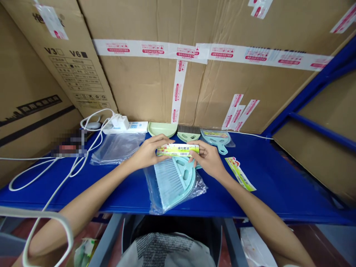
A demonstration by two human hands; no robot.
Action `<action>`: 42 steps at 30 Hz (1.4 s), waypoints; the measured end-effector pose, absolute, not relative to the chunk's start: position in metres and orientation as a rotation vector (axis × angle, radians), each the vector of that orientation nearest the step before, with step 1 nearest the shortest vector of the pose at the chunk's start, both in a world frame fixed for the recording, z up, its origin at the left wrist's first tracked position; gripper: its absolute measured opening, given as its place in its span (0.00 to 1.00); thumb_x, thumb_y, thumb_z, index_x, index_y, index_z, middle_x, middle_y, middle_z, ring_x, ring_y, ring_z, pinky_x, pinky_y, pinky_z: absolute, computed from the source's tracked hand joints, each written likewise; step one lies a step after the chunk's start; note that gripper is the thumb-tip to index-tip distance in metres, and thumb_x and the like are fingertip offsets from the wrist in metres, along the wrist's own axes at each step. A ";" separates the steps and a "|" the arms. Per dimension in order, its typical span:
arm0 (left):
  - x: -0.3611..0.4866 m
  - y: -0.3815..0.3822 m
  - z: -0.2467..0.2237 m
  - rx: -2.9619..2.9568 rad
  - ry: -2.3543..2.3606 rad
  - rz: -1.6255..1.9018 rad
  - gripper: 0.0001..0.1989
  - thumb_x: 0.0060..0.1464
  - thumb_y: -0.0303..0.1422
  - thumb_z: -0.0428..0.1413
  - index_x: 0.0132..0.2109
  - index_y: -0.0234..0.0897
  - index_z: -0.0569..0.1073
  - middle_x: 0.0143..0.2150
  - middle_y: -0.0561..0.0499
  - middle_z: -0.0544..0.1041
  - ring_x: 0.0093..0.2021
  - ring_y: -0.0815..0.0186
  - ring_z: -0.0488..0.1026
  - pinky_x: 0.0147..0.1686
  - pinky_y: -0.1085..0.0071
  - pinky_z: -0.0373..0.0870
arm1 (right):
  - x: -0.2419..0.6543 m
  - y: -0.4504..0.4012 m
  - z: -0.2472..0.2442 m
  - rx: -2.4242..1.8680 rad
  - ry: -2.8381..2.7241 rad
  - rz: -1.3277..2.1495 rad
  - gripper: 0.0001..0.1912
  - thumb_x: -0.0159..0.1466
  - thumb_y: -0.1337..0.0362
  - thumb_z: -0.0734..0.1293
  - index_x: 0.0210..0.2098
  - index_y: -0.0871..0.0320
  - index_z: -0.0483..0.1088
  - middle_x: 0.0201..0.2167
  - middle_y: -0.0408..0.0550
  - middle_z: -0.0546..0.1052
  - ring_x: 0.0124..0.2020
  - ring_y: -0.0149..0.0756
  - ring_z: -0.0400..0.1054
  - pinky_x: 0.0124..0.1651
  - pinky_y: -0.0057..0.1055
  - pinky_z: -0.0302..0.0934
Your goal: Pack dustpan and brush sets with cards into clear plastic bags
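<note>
Between my two hands is a yellow-green printed label card (pixel 178 150) with a barcode. My left hand (pixel 152 150) pinches its left end, and my right hand (pixel 207 157) grips its right end. Just below the card, a light blue brush and dustpan set (pixel 174 181) lies in a clear plastic bag (pixel 152 185) near the front edge of the shelf. A second label card (pixel 239 173), with a red and white top, lies flat to the right of my right hand.
Along the back stand a green dustpan (pixel 162 128), a green brush (pixel 189 134) and a bagged blue set (pixel 216 138). Clear bags (pixel 118 147) are stacked at left, beside a power strip (pixel 139 127) and looping white cables (pixel 80 163). Cardboard boxes (pixel 139 85) wall the blue shelf (pixel 283 178).
</note>
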State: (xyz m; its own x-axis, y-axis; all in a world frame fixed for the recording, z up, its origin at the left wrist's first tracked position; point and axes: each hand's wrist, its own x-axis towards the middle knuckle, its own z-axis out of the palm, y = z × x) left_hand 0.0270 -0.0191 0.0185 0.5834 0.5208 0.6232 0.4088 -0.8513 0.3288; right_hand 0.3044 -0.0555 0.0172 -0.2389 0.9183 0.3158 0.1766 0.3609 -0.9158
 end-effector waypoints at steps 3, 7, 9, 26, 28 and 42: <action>0.023 -0.018 0.024 2.421 0.751 1.121 0.32 0.54 0.42 0.73 0.63 0.38 0.77 0.55 0.41 0.79 0.53 0.54 0.79 0.53 0.57 0.77 | 0.307 -0.055 0.022 -0.965 -1.635 0.999 0.18 0.66 0.56 0.74 0.51 0.57 0.76 0.30 0.46 0.81 0.27 0.39 0.79 0.23 0.31 0.75; 0.019 -0.013 0.025 2.008 0.634 1.061 0.40 0.55 0.39 0.73 0.71 0.38 0.70 0.53 0.39 0.82 0.46 0.58 0.81 0.46 0.61 0.80 | 0.313 -0.052 0.027 -0.947 -1.602 0.996 0.17 0.65 0.57 0.75 0.50 0.57 0.75 0.31 0.46 0.81 0.26 0.38 0.79 0.24 0.31 0.75; 0.019 -0.010 0.024 1.872 0.670 1.093 0.30 0.60 0.39 0.69 0.66 0.35 0.75 0.43 0.43 0.84 0.36 0.64 0.80 0.38 0.67 0.79 | 0.315 -0.051 0.028 -0.939 -1.598 1.007 0.17 0.65 0.57 0.75 0.50 0.57 0.75 0.32 0.46 0.81 0.26 0.38 0.79 0.24 0.31 0.75; 0.028 -0.017 0.029 1.634 0.909 1.250 0.17 0.46 0.42 0.76 0.37 0.34 0.84 0.29 0.49 0.82 0.25 0.69 0.74 0.27 0.72 0.73 | 0.317 -0.050 0.029 -0.880 -1.634 1.112 0.19 0.66 0.54 0.74 0.52 0.56 0.73 0.37 0.49 0.81 0.30 0.40 0.81 0.25 0.32 0.76; 0.029 -0.018 0.030 1.619 0.911 1.262 0.17 0.45 0.42 0.76 0.36 0.34 0.84 0.28 0.50 0.82 0.25 0.68 0.75 0.27 0.72 0.74 | 0.317 -0.050 0.029 -0.872 -1.638 1.115 0.19 0.66 0.54 0.74 0.53 0.56 0.72 0.37 0.49 0.81 0.30 0.40 0.81 0.25 0.32 0.76; 0.032 -0.022 0.032 1.536 0.877 1.258 0.18 0.46 0.43 0.76 0.34 0.34 0.83 0.25 0.50 0.81 0.24 0.67 0.77 0.29 0.70 0.77 | 0.318 -0.051 0.031 -0.843 -1.631 1.136 0.19 0.67 0.54 0.74 0.53 0.56 0.72 0.37 0.49 0.81 0.30 0.40 0.81 0.25 0.32 0.75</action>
